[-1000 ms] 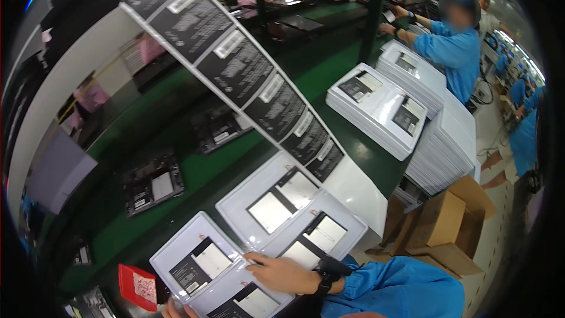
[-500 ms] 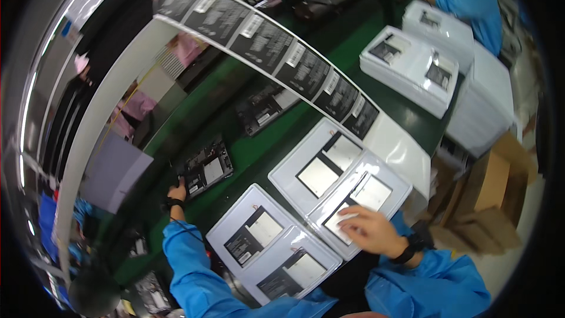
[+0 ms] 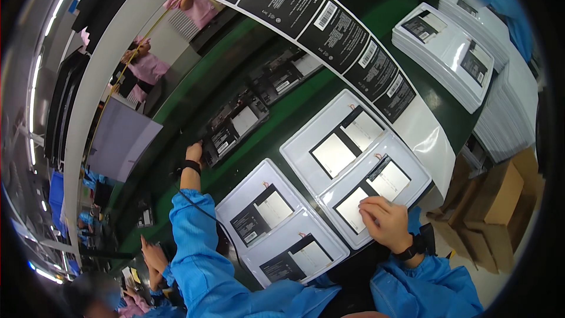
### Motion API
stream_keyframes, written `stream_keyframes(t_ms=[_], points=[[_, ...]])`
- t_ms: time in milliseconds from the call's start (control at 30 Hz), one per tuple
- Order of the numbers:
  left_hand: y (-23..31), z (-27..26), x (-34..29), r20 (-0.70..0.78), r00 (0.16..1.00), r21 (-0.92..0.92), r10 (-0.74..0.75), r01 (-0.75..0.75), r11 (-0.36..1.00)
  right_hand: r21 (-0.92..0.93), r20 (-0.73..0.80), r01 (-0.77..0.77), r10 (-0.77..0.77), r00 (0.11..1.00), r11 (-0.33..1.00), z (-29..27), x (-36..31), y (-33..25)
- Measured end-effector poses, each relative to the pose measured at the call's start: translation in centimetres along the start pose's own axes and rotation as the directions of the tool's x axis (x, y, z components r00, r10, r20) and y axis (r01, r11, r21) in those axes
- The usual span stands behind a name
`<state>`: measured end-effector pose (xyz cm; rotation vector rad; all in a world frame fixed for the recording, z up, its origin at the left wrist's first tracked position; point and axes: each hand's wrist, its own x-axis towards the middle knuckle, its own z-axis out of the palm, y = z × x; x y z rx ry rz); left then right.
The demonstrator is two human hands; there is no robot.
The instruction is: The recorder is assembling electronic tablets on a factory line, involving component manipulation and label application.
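My left hand (image 3: 195, 152) is closed at the near left corner of an open electronic device chassis (image 3: 238, 125) lying on the green bench. Its fingertips are partly hidden by that corner. My right hand (image 3: 385, 221) is over a white plastic tray (image 3: 321, 195), thumb and fingers drawn together at the edge of a flat silver-and-black battery (image 3: 355, 207). Whether anything is pinched there cannot be made out. Another battery (image 3: 335, 154) lies in the tray's farther compartment. Left of it, a second tray (image 3: 294, 222) holds a battery (image 3: 262, 215) in each of its two compartments.
A strip of black labels (image 3: 329, 20) arches over the bench. Another chassis (image 3: 288, 76) lies beyond mine. Stacked white trays (image 3: 444, 53) stand far right, above cardboard boxes (image 3: 494, 200). A dark cord (image 3: 203, 209) runs from my left wrist. A co-worker's hand (image 3: 154, 254) shows lower left.
The view has shifted. My left hand and the chassis have moved away from me, closer to the other chassis. My right hand's fingers, more spread before, are now drawn together over the battery.
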<state>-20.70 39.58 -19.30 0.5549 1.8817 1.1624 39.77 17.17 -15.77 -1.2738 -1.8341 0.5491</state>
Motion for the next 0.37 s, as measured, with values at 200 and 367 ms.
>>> stream_keyframes(t_ms=[200, 367], points=[[5.3, 3.8, -5.9, 0.005, 1.0, -0.171, -0.027, 0.028, 0.985, 0.021, -0.032, 0.113, -0.112, 0.993, 0.993, 0.3, -0.1, 0.7], [12.1, 3.3, -6.0, 0.022, 0.976, -0.042, 0.216, -0.215, 0.976, 0.074, 0.007, 0.135, -0.136, 0.991, 0.988, -0.6, -0.6, 1.6]])
